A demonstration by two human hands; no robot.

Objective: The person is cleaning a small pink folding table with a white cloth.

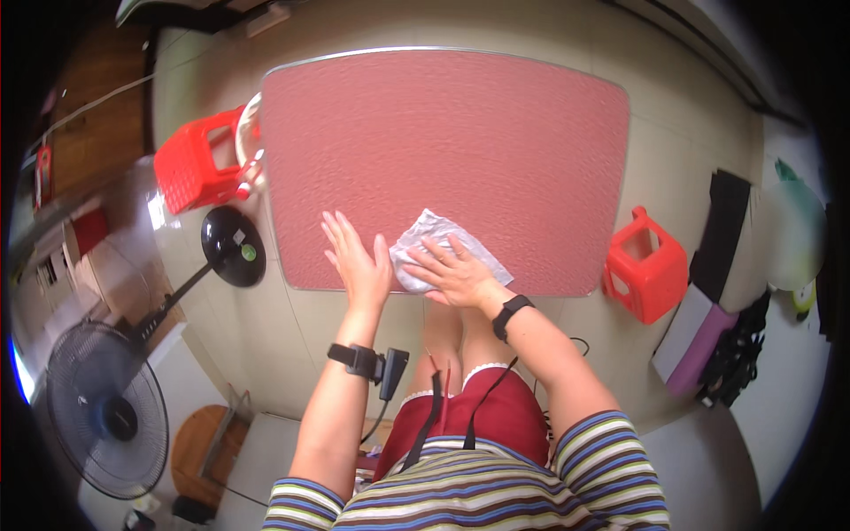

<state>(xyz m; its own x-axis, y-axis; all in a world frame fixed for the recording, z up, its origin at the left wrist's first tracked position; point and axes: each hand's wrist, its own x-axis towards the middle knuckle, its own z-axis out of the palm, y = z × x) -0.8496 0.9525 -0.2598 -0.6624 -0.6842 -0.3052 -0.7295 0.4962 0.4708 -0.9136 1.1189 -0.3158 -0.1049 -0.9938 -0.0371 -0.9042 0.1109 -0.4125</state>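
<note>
A crumpled white cloth or wipe [422, 239] lies near the front edge of a low table with a reddish-pink, finely patterned top [438, 133]. Flat on the cloth rests my right hand [455, 269], its fingers spread; what is under the palm is hidden. To the left of the cloth, my left hand [358, 262] is over the table's front edge with its fingers extended and thumb apart, and holds nothing. Whether its palm touches the tabletop I cannot tell.
A red plastic stool [647, 265] stands right of the table, another red stool [199, 159] to the left. A pedestal fan [106, 408] is at the lower left, its round black base [232, 245] near the table. Boxes [697, 338] line the right side.
</note>
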